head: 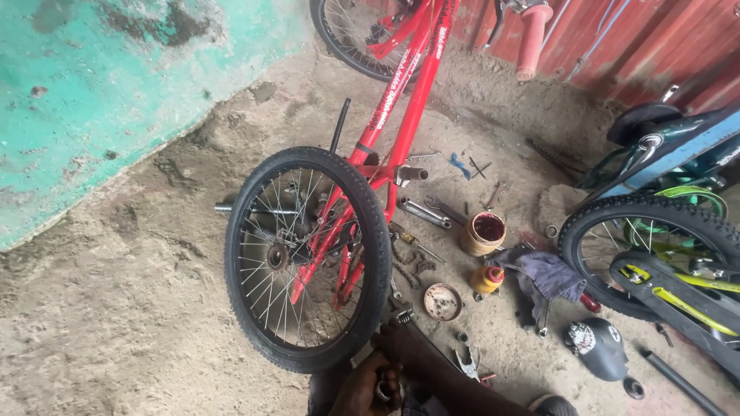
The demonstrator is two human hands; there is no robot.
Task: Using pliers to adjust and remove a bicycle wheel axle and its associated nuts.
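The red frame (401, 85) is glossy painted metal. Below it, the tyre (376, 231) is matt black rubber with fine tread, and the spokes (270, 223) are thin shiny metal. Right of the tyre lie dull steel wrenches (424, 213) and a crumpled grey cloth (546, 276). The floor (116, 308) is rough, dusty concrete.

hands (370, 389) bare — forearm sleeveless | dark shoe toe (553, 404) — rounded

Pretty rough spot: sandy dirt floor (116, 308), a turquoise wall (92, 92) on the left with peeling, stained paint, and a red corrugated metal wall (655, 46) at the back. Flat daylight.
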